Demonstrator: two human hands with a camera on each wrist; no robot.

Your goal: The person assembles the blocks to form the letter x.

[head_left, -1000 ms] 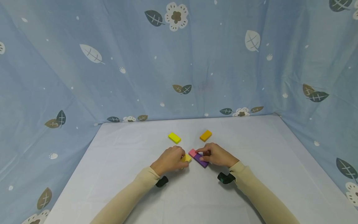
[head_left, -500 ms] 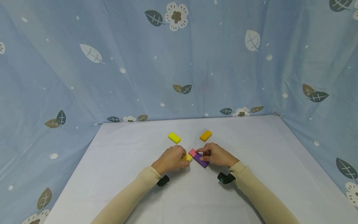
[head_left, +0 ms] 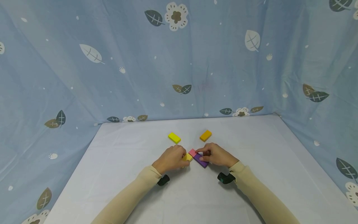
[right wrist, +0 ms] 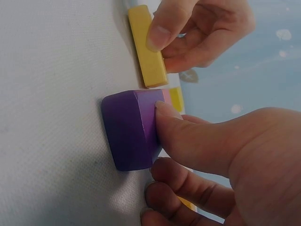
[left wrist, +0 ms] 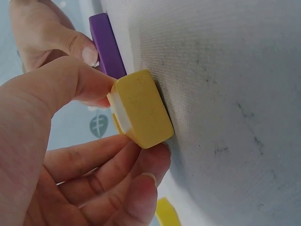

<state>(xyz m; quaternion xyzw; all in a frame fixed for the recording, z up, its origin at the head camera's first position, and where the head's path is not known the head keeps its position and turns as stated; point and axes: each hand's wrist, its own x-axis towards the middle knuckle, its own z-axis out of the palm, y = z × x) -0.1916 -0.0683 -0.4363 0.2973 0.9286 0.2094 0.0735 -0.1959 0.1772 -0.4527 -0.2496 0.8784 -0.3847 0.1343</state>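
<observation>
Near the middle of the white table, my left hand (head_left: 171, 160) pinches a yellow block (left wrist: 146, 110) between thumb and fingers. The block's near end faces the left wrist camera. My right hand (head_left: 219, 154) holds a purple block (head_left: 200, 161), its thumb on one side of it. A pink block (head_left: 192, 152) sits at the purple block's far left end, partly covered by the right index finger. In the right wrist view the yellow block (right wrist: 148, 52) stands very close to the purple block (right wrist: 129, 129); whether they touch I cannot tell.
Farther back on the table (head_left: 128, 149) lie a bright yellow block (head_left: 174, 137) on the left and an orange block (head_left: 205, 135) on the right. A blue curtain (head_left: 126, 77) with leaf prints hangs behind the table and along its sides.
My left hand has shifted slightly right with the yellow block, bringing it closer to the pink and purple blocks. The right hand has stayed in place.
</observation>
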